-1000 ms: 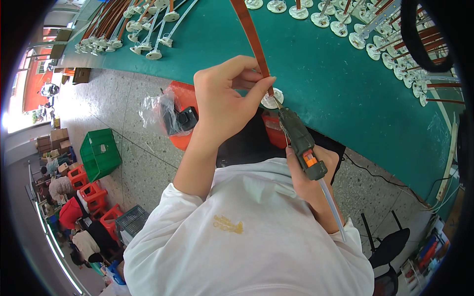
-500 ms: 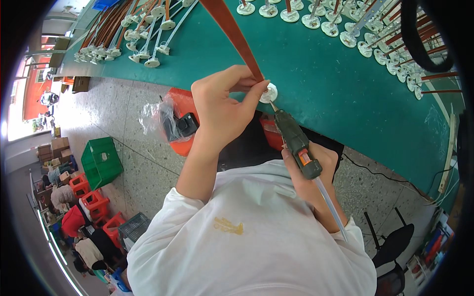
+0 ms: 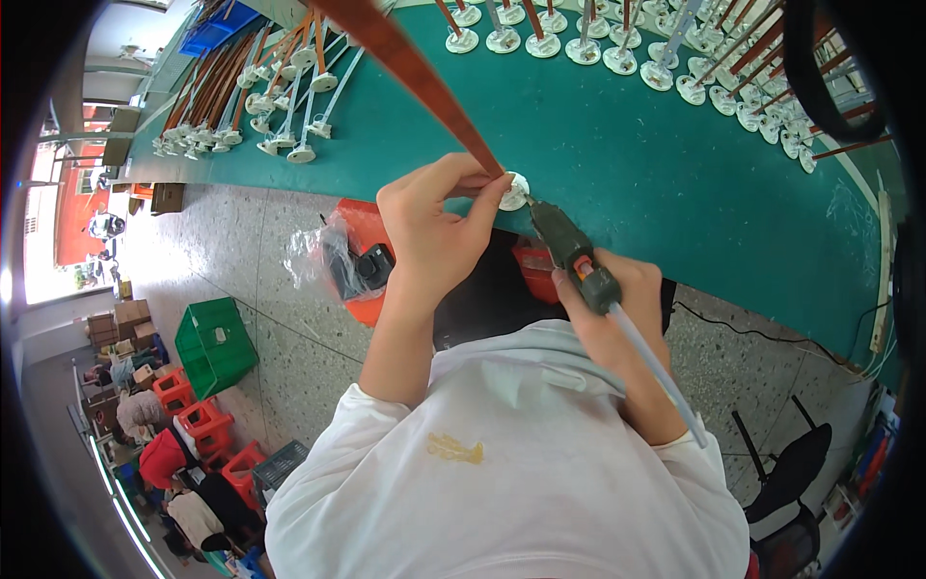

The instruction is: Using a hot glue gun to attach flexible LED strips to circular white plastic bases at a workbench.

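Note:
My left hand (image 3: 436,232) pinches the lower end of a long brown strip (image 3: 415,82) between thumb and fingers. At that end sits a white round base (image 3: 517,192), at the near edge of the green table. In my right hand (image 3: 622,314) is a dark green glue gun (image 3: 567,243), gripped by its handle. Its nozzle points up and left, and the tip meets the base's right side; whether glue is coming out is too small to tell. A long translucent glue stick (image 3: 658,374) sticks out of the gun's back end.
Rows of similar strips on white bases (image 3: 620,60) stand along the table's (image 3: 666,183) far side. More lie piled at the far left (image 3: 207,106). Left of my knees, a red stool (image 3: 365,311) carries a plastic-wrapped black device (image 3: 371,265). A green crate (image 3: 214,345) is on the floor; a black cable (image 3: 743,333) hangs at right.
The view has shifted a little. The brown strip leans further left, and the glue gun has turned slightly, its back end lower. Both hands keep their holds.

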`<action>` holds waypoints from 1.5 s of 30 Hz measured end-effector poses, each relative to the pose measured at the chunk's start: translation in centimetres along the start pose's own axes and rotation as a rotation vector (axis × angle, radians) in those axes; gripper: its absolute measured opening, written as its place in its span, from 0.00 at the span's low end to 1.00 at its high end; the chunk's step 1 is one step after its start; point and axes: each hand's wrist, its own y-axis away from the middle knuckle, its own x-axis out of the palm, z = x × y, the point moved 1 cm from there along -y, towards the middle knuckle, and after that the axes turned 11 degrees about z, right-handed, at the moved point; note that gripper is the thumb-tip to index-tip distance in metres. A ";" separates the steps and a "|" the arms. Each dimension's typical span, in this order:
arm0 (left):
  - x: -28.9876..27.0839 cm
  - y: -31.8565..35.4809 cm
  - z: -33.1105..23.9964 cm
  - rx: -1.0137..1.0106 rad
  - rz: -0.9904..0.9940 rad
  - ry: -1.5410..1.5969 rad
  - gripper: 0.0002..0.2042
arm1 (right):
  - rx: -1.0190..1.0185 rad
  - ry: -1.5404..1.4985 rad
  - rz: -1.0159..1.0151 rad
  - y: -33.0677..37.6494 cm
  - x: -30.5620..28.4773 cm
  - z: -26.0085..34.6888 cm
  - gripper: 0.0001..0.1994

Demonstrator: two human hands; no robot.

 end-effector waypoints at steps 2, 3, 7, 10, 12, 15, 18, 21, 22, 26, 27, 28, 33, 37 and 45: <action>-0.5 -0.2 0.1 0.006 0.023 -0.008 0.06 | 0.056 0.034 0.029 -0.1 -1.2 0.4 0.05; -0.8 -0.2 0.3 0.020 -0.069 -0.038 0.06 | 0.030 0.118 -0.004 0.1 -1.8 0.5 0.05; -3.6 -1.5 0.7 -0.006 -0.300 -0.053 0.05 | 0.030 0.181 -0.061 0.8 -5.0 -1.5 0.06; -6.4 -3.4 2.6 -0.043 -0.391 -0.060 0.06 | 0.059 -0.106 -0.160 1.1 -7.5 -3.7 0.06; -7.2 -5.5 4.4 -0.026 -0.427 -0.071 0.06 | 0.075 -0.351 -0.206 0.6 -8.9 -5.2 0.06; -5.9 -8.6 6.5 -0.012 -0.343 -0.181 0.06 | -0.177 -0.675 -0.400 0.1 -10.1 -9.5 0.08; -3.5 -10.6 7.1 -0.010 -0.293 -0.107 0.06 | -0.163 -0.630 -0.374 0.0 -9.2 -9.1 0.08; -2.7 -11.8 7.7 -0.021 -0.255 -0.178 0.07 | -0.162 -0.527 -0.302 -0.1 -9.2 -8.6 0.09; -2.5 -12.0 7.6 -0.018 -0.257 -0.179 0.07 | -0.144 -0.504 -0.281 -0.1 -9.3 -8.7 0.09; -2.2 -12.3 7.4 -0.044 -0.235 -0.149 0.07 | -0.162 -0.533 -0.268 -0.1 -9.4 -8.9 0.09; -2.2 -12.2 7.4 -0.038 -0.229 -0.158 0.06 | -0.165 -0.532 -0.262 -0.1 -9.4 -8.9 0.09; -2.3 -12.2 7.3 -0.039 -0.237 -0.162 0.06 | -0.167 -0.529 -0.262 -0.3 -9.4 -9.0 0.10; -2.2 -11.9 6.4 -0.052 -0.234 -0.150 0.06 | -0.159 -0.531 -0.275 0.0 -9.4 -9.5 0.12; -1.9 -11.6 6.0 -0.060 -0.214 -0.132 0.05 | -0.174 -0.515 -0.260 0.0 -9.4 -9.5 0.12; -2.1 -11.4 6.5 -0.052 -0.212 -0.111 0.05 | -0.174 -0.485 -0.247 0.0 -9.3 -9.5 0.13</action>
